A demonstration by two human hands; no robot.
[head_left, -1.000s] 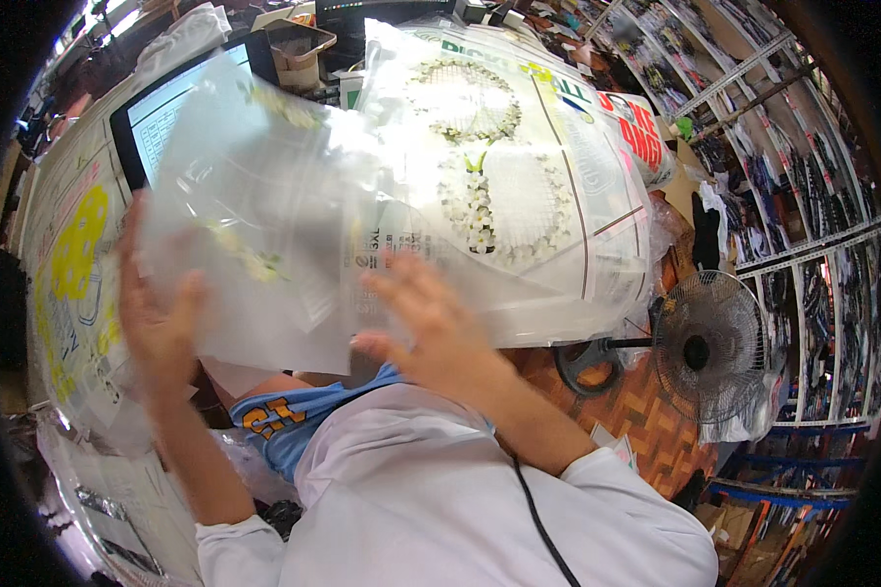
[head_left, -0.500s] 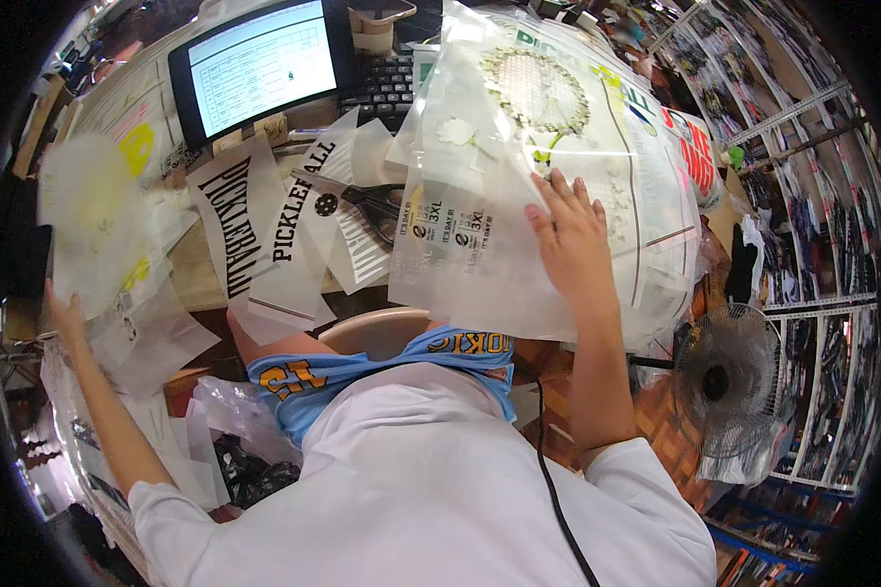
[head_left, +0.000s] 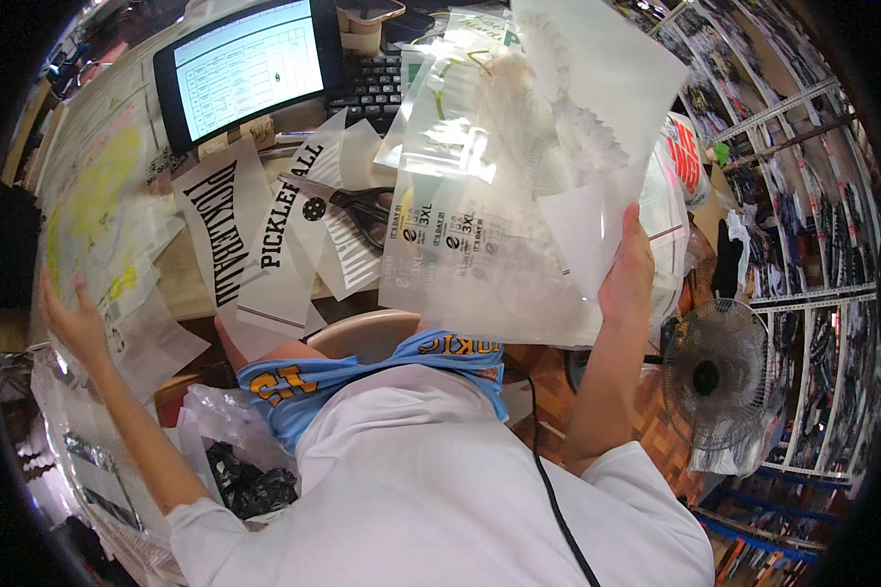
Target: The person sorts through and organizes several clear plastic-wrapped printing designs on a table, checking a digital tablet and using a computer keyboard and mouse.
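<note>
My right hand (head_left: 627, 272) is closed on the edge of a translucent film sheet (head_left: 626, 83), raised and bent over a stack. That stack is made of large clear printed film sheets (head_left: 519, 303), with small black prints and pale floral shapes. At the far left my left hand (head_left: 76, 321) rests by the edge of film sheets with yellow prints (head_left: 103, 210), its fingers apart. Between the hands lie strips of film with black lettering (head_left: 279, 240), some overlapping. Black-handled scissors (head_left: 360, 207) lie across these strips.
A lit screen (head_left: 240, 73) and a black keyboard (head_left: 370, 88) stand at the back. To the right are a fan (head_left: 715, 377) and shelves packed with thin items (head_left: 812, 205). A plastic bag with black contents (head_left: 250, 474) is at lower left. A black cable (head_left: 548, 479) runs over my shirt.
My right hand has gone from lying on the stack to lifting a sheet up and rightward. The yellow-printed sheet at my left hand has settled down, and the left fingers have spread.
</note>
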